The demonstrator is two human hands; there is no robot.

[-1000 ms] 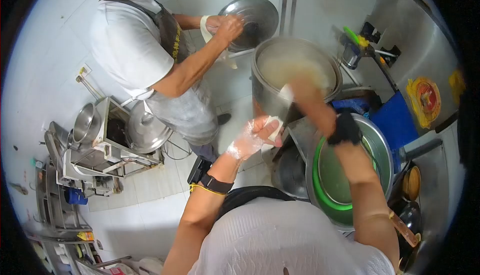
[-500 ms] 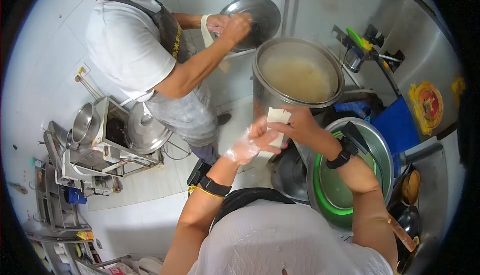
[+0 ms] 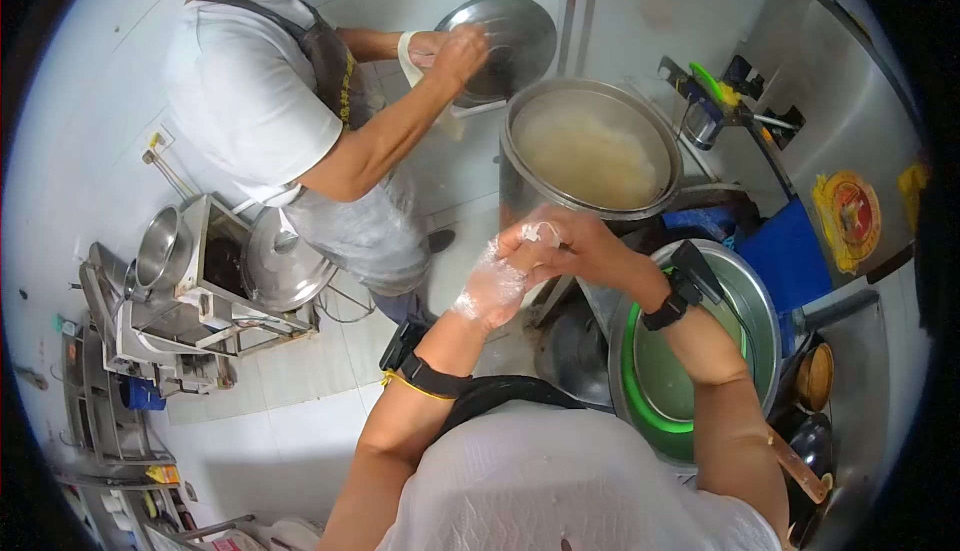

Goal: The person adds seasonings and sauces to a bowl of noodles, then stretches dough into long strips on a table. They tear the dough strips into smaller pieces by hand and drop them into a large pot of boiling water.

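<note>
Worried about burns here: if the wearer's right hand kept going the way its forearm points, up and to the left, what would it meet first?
The right hand already touches the gloved left hand. Beyond that, likely the white tiled floor beside the large steel stockpot, though depth is unclear.

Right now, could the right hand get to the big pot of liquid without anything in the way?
Probably yes. The right hand sits just below the open big pot, nothing between them, but it is pressed against the gloved left hand around a small white piece.
</note>
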